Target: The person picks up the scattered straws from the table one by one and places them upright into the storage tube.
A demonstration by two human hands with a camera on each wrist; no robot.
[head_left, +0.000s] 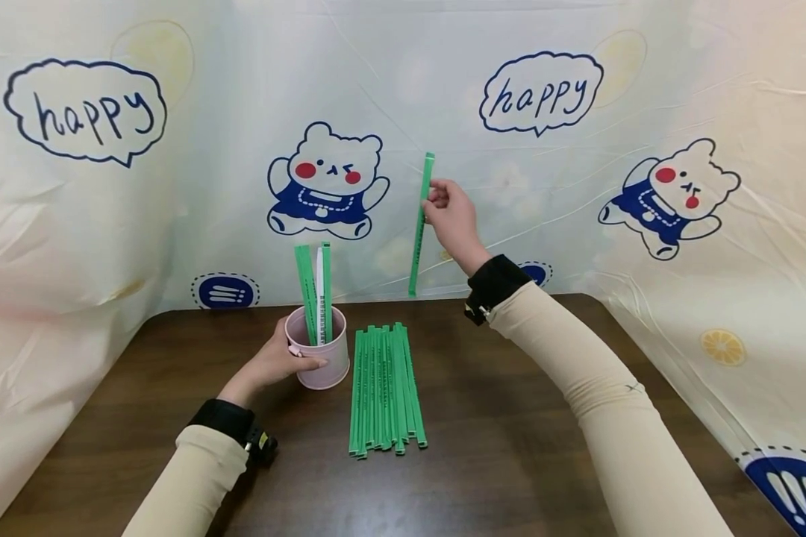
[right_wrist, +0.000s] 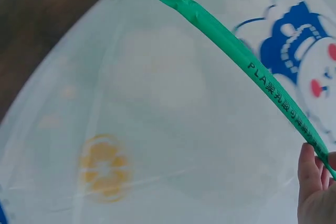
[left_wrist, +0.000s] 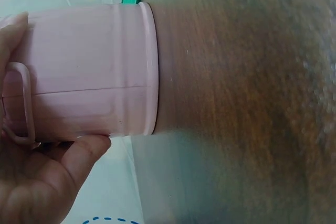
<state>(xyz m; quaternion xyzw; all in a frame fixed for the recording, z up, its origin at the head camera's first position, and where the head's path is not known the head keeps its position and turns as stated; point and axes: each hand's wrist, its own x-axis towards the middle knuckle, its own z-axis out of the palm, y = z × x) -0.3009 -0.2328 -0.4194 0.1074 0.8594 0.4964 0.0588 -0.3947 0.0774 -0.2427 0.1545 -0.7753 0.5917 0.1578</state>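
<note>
My right hand [head_left: 453, 220] pinches a green paper-wrapped straw [head_left: 417, 246] near its upper half, holding it almost upright in the air above the table's back edge. Dark print runs along the straw's wrapper [right_wrist: 252, 72] in the right wrist view. On the left, my left hand [head_left: 275, 362] grips a small pink metal pail [head_left: 325, 369], thumb and fingers around its side by the little handle [left_wrist: 27, 103]. Several wrapped straws [head_left: 305, 287], green plus a white one, stand in the pail and lean against its rim.
A flat bundle of green wrapped straws [head_left: 384, 391] lies on the dark wooden table [head_left: 497, 432], just right of the pail. Behind the table hangs a pale printed curtain [head_left: 228, 201] with bears and speech bubbles.
</note>
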